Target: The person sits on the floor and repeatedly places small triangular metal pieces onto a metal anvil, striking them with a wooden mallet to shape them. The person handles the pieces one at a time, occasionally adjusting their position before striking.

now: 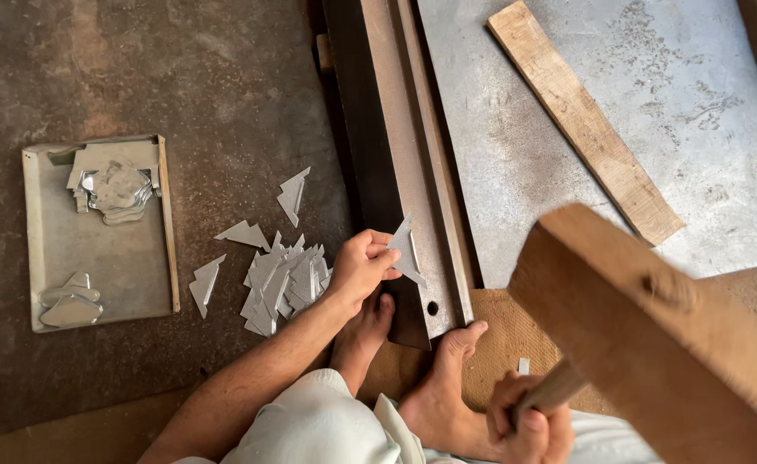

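Left hand [361, 266] pinches metal triangle [406, 249]; right hand [528, 421] grips mallet [653, 326]; scrap pile [279, 283] beside.

A small, flat triangular metal piece [407, 249], dull grey with a sharp upper tip, is pinched in the left hand's fingertips against the long steel bar. A big wooden mallet [653, 326], pale brown, is raised by its handle in the right hand

1. Soft, even daylight, nothing harsh.
2. My metal sheet [653, 129] catches a pale sheen, upper right.
3. The mallet [653, 335] I'm gripping sits close and blurry.
4. The floor [181, 77] stays dim; shadows are faint.
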`<state>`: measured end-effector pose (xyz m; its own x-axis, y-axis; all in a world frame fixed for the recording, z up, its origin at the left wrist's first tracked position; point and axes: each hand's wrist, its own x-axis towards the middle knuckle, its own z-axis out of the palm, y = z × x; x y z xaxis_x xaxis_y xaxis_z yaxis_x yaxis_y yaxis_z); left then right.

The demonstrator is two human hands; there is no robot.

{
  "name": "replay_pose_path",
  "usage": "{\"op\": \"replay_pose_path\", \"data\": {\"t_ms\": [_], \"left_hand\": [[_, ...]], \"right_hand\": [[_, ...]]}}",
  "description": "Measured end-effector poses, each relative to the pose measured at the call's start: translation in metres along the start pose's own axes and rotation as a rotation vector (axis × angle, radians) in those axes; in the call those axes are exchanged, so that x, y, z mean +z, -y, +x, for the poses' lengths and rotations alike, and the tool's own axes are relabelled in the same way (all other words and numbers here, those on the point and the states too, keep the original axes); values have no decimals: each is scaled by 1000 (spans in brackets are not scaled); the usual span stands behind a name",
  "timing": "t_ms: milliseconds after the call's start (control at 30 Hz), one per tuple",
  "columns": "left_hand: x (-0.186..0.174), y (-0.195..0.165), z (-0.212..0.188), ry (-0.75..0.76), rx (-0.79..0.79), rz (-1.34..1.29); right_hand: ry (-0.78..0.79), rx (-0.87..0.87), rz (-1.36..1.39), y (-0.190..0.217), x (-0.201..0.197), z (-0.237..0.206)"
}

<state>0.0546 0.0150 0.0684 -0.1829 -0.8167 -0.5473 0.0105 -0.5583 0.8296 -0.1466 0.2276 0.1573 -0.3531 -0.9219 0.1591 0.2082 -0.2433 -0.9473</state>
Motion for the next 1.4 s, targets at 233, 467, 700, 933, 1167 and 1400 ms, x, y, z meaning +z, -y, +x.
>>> {"op": "replay_pose_path", "data": {"t_ms": [233,467,700,933,1167,1400], "left_hand": [[4,-2,-5,-21,-6,12],[5,12,4,20,7,-94],[5,15,1,23,56,-82],[8,6,2,-3,-40,-43],[-55,24,-20,-10,29,-79],[-168,21,9,-555,345,809]], "right_hand": [[73,666,-723,-25,-10,8],[220,503,-735,-23,-17,10],[194,276,-852,-20,-14,16],[209,423,-850,-23,-17,25],[175,674,-818,-52,-28,26],[96,1005,-677,-82,-39,-19]]}}
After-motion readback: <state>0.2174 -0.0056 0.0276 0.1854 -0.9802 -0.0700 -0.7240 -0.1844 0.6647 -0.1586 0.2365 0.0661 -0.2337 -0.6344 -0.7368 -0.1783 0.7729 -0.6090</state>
